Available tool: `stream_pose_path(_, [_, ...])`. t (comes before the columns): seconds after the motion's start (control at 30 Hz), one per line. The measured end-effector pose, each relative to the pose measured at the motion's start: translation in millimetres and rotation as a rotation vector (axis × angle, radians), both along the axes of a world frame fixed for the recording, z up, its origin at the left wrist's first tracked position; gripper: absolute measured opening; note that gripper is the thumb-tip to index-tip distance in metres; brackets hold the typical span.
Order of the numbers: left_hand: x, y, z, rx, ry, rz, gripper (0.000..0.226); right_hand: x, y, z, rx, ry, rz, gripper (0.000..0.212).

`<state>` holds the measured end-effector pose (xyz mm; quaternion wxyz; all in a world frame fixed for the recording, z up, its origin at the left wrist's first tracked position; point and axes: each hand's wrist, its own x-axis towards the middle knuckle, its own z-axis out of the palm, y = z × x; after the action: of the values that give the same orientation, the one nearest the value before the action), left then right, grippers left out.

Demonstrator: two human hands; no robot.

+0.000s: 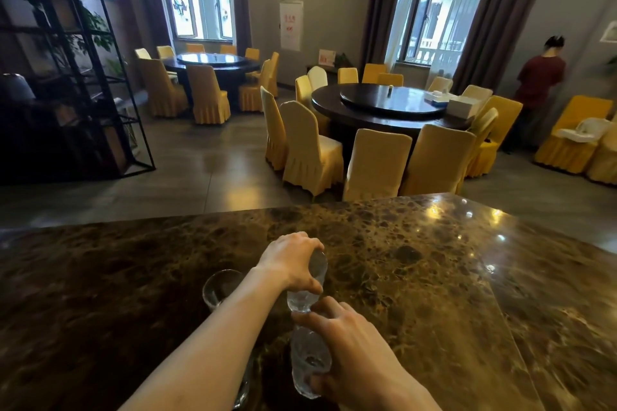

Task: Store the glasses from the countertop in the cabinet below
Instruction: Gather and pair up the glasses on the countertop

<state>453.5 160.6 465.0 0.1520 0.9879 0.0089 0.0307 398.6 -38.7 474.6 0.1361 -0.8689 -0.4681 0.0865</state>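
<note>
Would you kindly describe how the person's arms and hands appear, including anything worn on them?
Both hands, left hand and right hand, are bare: no gloves, rings, watch or bracelet show. The left forearm is uncovered as far as the picture's edge, with no sleeve in view. No markings visible.

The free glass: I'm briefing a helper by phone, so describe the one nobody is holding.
Start at the brown marble countertop. Near its front edge, left of the left hand, the free glass stands upright. Unlike the two held glasses, no hand touches it.
</note>
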Motion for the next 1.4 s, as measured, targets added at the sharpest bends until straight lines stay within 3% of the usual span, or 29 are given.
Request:
stream_pose_path(0.33, [-16,1,9,-0.032,0.002,-0.015,0.097,-11,-5,4,0.045,-0.023,-0.035,0.087])
stream_pose_path(0.43, [-43,20,16,-0.137,-0.136,0.054,0.083,-29,-11,7,0.211,-0.188,-0.052,0.063])
stream_pose_path(0.5, [-67,48,14,-0.147,-0.160,0.093,0.074,-48,-8,5,0.313,-0.192,-0.022,0.050])
stream_pose_path(0.67, [-113,127,2,-0.082,0.016,0.128,0.079,-82,38,-5,0.085,-0.275,0.129,0.039])
stream_pose_path(0.97, [-108,134,-11,0.003,0.168,-0.088,0.102,-84,104,-26,-0.046,-0.289,0.107,0.058])
stream_pose_path(1.1, [-100,126,-16,0.101,0.225,-0.144,0.100,-71,121,-33,-0.204,-0.015,0.146,0.083])
stream_pose_path(1.4, [-92,130,-22,0.156,0.198,-0.221,0.086,-69,127,-35,-0.214,0.072,0.086,0.078])
